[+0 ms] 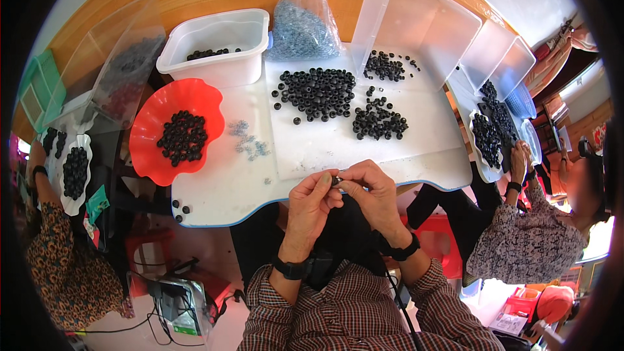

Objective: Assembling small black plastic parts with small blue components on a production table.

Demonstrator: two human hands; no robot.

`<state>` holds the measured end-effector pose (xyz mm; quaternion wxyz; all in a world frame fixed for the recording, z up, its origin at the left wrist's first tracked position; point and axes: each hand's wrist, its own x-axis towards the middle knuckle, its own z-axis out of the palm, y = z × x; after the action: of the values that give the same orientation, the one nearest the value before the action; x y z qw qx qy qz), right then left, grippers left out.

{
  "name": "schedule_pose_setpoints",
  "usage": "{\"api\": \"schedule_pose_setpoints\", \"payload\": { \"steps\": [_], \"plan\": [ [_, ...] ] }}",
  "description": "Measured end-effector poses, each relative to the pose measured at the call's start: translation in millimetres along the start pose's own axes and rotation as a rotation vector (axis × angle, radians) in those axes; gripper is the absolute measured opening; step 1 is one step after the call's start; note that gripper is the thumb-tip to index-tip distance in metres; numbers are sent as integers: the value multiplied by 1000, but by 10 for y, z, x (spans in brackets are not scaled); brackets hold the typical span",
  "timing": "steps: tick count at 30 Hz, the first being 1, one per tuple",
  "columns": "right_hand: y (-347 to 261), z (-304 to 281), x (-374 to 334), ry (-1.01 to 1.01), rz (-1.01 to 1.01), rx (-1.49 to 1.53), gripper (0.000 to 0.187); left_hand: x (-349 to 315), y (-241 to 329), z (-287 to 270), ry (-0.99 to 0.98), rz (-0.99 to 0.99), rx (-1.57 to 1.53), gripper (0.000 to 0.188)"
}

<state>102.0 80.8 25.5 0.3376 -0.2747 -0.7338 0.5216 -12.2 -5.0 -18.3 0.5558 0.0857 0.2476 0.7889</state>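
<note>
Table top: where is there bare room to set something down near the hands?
Bare patches: the white board strip between the black bead piles and the hands; the table between the red bowl and the left hand, save scattered small grey parts. Crowded: the far side, with white tub, bag and clear bin.

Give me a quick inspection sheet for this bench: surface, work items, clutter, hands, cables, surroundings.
Surface: white table, blue-edged, crowded.
Work items: small black bead pinched between both hands; loose piles of black beads; red bowl holding more.
Clutter: white tub, clear bag of grey parts, tilted clear bins, scattered small grey parts.
Hands: left hand and right hand together at the table edge.
Cables: black leads on floor.
Surroundings: a person on each side, each with a bead tray.
</note>
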Motion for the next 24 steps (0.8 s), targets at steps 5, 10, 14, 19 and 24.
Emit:
{"api": "schedule_pose_setpoints", "payload": {
  "steps": [5, 10, 14, 19, 24],
  "plan": [
    [-21, 2, -4, 0, 5, -34, 16, -20, 13, 51, 67, -6, 39, 23],
    [-51, 0, 2, -1, -27, -123, 17, -27, 11, 53, 78, -6, 104, 25],
    [-110, -8, 17, -12, -124, -233, 14, -58, 57, 110, 83, -10, 130, 26],
    [-139, -19, 24, -30, -187, -282, 14, -74, 77, 122, 84, -1, 179, 26],
    [-211, -25, 36, -67, -315, -394, 14, -94, 68, 131, 86, 39, 220, 24]
  ]
}}
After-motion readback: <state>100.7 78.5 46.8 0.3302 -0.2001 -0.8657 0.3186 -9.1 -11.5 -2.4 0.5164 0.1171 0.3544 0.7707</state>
